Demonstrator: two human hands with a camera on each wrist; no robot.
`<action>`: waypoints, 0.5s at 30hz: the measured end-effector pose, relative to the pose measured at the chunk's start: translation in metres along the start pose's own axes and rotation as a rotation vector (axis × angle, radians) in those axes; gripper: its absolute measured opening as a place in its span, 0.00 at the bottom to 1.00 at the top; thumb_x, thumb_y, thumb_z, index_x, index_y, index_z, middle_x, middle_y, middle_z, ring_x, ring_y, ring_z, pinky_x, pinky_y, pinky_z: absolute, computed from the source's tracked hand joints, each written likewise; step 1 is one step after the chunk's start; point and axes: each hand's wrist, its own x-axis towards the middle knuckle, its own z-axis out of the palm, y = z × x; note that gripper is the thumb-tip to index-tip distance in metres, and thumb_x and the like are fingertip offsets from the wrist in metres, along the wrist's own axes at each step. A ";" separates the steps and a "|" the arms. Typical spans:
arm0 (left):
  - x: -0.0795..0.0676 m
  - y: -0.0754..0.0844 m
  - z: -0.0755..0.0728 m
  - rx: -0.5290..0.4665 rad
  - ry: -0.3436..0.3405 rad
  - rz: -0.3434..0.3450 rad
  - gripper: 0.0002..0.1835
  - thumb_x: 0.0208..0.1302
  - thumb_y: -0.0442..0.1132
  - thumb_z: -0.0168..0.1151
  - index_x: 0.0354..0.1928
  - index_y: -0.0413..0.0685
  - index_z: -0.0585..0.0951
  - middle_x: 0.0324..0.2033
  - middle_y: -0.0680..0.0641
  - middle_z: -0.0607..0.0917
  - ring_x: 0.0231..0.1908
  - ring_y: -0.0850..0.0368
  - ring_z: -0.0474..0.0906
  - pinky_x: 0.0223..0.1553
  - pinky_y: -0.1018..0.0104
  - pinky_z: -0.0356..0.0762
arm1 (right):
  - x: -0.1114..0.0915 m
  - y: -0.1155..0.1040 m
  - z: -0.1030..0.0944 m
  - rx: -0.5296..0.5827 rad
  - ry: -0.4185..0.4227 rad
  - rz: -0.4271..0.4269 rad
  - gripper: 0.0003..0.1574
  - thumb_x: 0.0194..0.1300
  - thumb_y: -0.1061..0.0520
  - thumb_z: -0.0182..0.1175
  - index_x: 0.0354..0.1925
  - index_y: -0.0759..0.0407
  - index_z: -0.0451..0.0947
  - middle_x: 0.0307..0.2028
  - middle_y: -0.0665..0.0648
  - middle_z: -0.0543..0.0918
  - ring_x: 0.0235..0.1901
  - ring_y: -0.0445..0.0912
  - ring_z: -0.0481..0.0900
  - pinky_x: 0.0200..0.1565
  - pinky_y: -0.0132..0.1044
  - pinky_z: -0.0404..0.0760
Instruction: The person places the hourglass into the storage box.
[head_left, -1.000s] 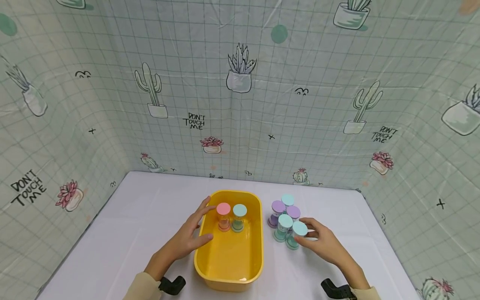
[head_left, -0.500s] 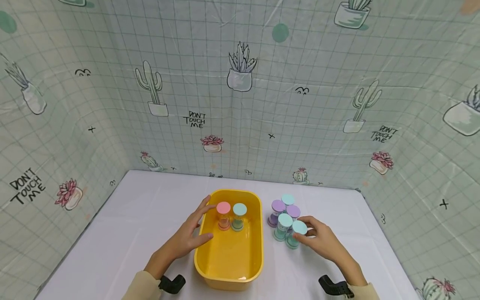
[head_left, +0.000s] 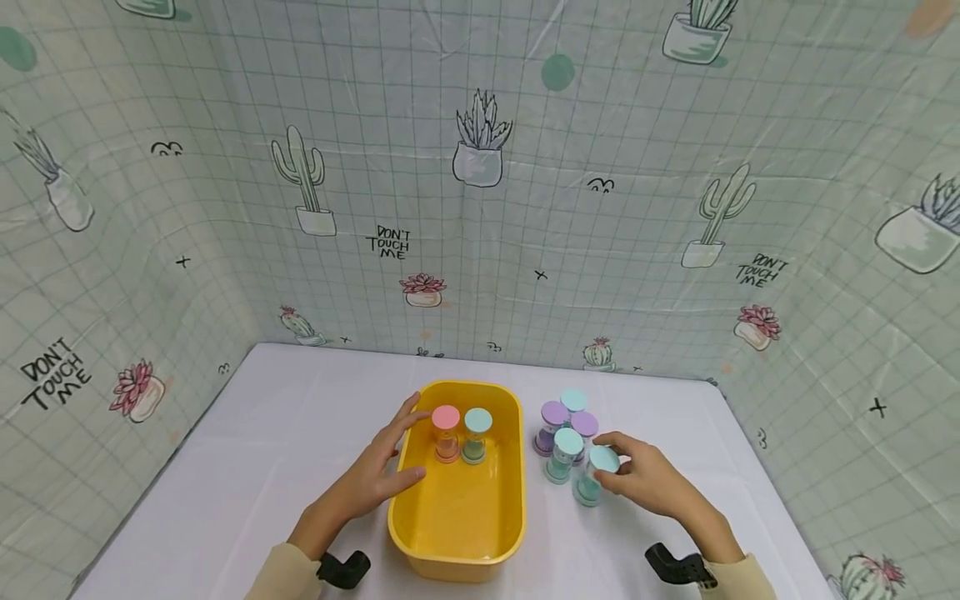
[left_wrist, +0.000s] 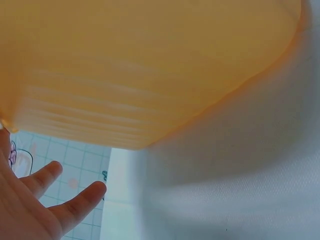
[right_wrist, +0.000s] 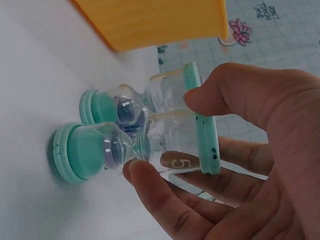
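Observation:
My right hand (head_left: pixel 651 479) pinches a teal-capped sand timer (head_left: pixel 588 489). In the right wrist view the thumb lies on the timer's upper cap and the fingers curl round its clear glass (right_wrist: pixel 172 142), marked 5. Just behind it stands a second teal timer (head_left: pixel 567 443), with two purple timers (head_left: pixel 554 413) and another teal one (head_left: pixel 573 401) farther back. My left hand (head_left: pixel 375 467), fingers spread, rests along the left rim of a yellow bin (head_left: pixel 465 521). Inside the bin, a pink timer (head_left: pixel 446 418) and a teal timer (head_left: pixel 477 422) stand upright near the far end.
A white cloth (head_left: pixel 315 400) covers the table, and a patterned curtain (head_left: pixel 525 225) with cactus prints surrounds its back and sides. The bin's side wall (left_wrist: pixel 150 70) fills the upper part of the left wrist view.
My right hand has drawn the teal timer slightly to the right and toward me, opening a small gap to the other timers. The left hand stays in place.

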 end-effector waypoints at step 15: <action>0.000 0.002 0.000 -0.005 0.000 0.004 0.39 0.67 0.55 0.61 0.76 0.53 0.64 0.83 0.45 0.45 0.78 0.28 0.49 0.61 0.21 0.68 | -0.006 -0.042 -0.045 -0.110 -0.146 -0.156 0.31 0.65 0.50 0.69 0.61 0.66 0.77 0.46 0.59 0.85 0.29 0.37 0.83 0.30 0.32 0.80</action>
